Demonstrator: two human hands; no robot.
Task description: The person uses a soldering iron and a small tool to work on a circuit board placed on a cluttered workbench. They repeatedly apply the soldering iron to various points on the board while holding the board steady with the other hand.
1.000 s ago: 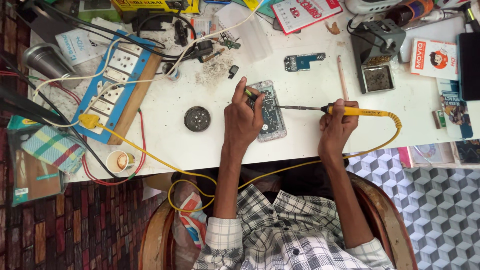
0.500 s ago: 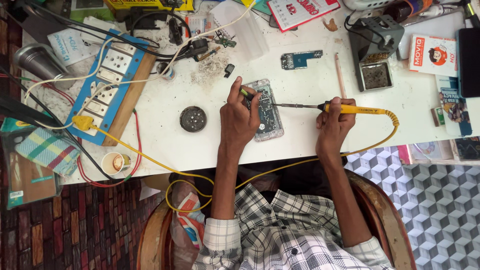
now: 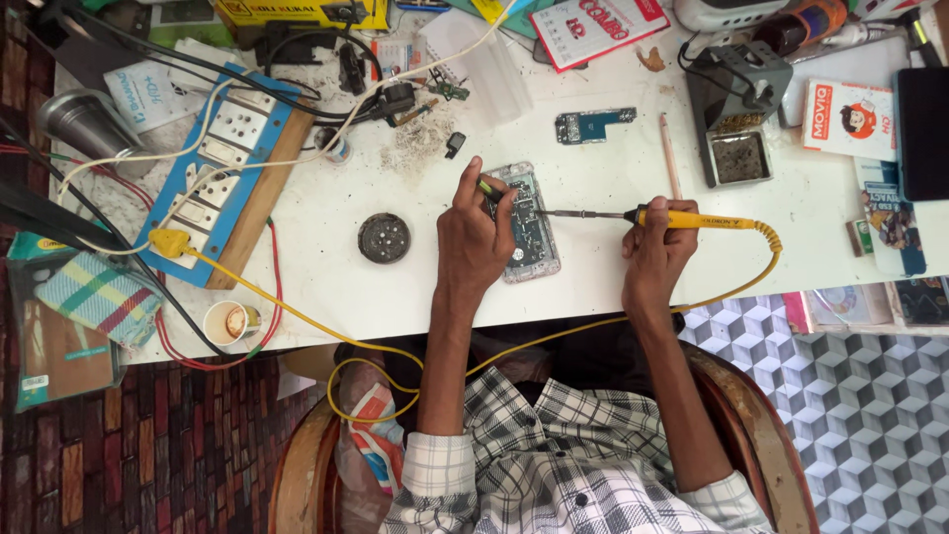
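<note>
An opened phone (image 3: 529, 229) with its back removed is seen lying flat on the white counter (image 3: 415, 297), near the front edge and between the two hands. The left hand (image 3: 474, 237) is rested on the counter at the phone's left side, its fingers curled over the upper left corner of the phone, and a small green-tipped tool (image 3: 490, 190) is pinched in its grip there, so the phone lies just under and to the right of that grip. A yellow-handled soldering iron (image 3: 682, 219) is held in the clenched grip of the right hand (image 3: 657, 247), which is placed to the right of the phone and apart from it; only the iron's thin metal shaft is stretched leftward, with the tip brought over the phone's upper part. Whether the tip is touching the board cannot be told. A yellow cord (image 3: 732, 287) is led from the iron's handle off the counter edge. To the left of the left hand a round dark disc (image 3: 384, 237) is set on the counter, and farther left a blue switchboard on a wooden block (image 3: 222, 163) is laid at a slant. Above the phone a small blue circuit board (image 3: 593, 126) is placed, and to the right a grey stand with a square tray (image 3: 739, 156) is seen.
</note>
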